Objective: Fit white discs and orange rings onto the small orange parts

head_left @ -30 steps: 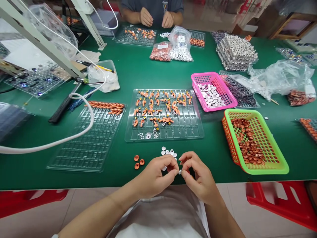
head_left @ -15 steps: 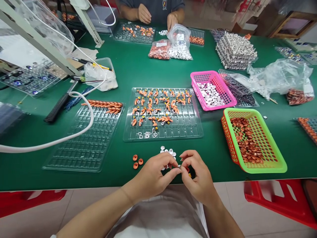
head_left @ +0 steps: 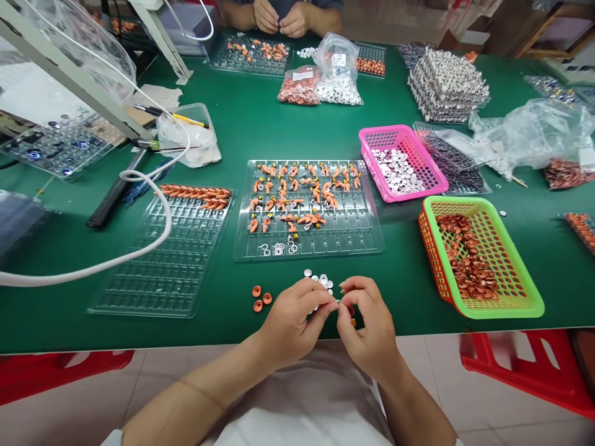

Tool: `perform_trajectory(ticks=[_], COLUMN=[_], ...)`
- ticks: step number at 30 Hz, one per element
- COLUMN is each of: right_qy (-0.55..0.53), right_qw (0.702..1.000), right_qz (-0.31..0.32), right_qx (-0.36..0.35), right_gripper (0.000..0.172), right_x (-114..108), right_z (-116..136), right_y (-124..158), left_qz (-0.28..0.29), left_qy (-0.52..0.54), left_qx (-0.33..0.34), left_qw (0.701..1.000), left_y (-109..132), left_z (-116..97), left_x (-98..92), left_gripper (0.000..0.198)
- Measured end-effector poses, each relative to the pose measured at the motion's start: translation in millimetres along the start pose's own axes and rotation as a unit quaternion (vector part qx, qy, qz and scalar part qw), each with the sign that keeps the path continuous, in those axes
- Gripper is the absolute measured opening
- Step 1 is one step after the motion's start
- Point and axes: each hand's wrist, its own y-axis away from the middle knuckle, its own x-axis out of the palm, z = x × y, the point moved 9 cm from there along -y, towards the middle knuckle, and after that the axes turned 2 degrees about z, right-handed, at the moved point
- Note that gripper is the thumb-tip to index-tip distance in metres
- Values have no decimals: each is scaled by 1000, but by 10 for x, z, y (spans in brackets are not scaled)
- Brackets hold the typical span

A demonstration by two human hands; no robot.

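My left hand (head_left: pixel 297 319) and my right hand (head_left: pixel 367 328) meet at the table's front edge, fingertips pinched together. Between them is a tiny part, mostly hidden by the fingers. A bit of red and yellow shows under my right hand, too covered to name. Just beyond my fingers lie several small white discs (head_left: pixel 323 280). Three orange-brown ring-shaped pieces (head_left: pixel 257 305) rest on the table left of my left hand. Farther forward, a clear compartment tray (head_left: pixel 353 238) carries orange curved pieces with yellow bits and several silvery rings.
A green basket (head_left: pixel 520 291) of copper-coloured discs stands at right, a pink basket (head_left: pixel 372 179) of white discs behind it. At left are another clear tray (head_left: pixel 149 266), a white cable (head_left: pixel 170 223) and a hammer (head_left: pixel 111 201). A co-worker's hands (head_left: pixel 281 18) are across the table.
My hands stay pinched together in nearly the same place. The view has shifted slightly. The co-worker's hands, apart before, are now together.
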Motion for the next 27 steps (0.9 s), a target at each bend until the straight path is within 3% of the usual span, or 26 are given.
perform_trajectory(ticks=[6, 10, 19, 27], right_qy=[-28, -37, -25, -49], right_qw=[998, 997, 998, 996], right_qz=[28, 46, 49, 60], right_qx=[40, 50, 41, 51], right_gripper=[15, 13, 13, 13], right_x=[-49, -40, -21, -20], right_z=[-50, -80, -77, -105], right_y=[-37, -43, -34, -44], left_qz=[58, 57, 63, 102], left_qy=[60, 49, 19, 20], left_qx=[-63, -84, -88, -92], left_qw=[994, 994, 994, 990], left_y=[-16, -16, -39, -80], left_z=[36, 56, 90, 61], left_x=[15, 0, 30, 59], left_gripper=[11, 10, 10, 16])
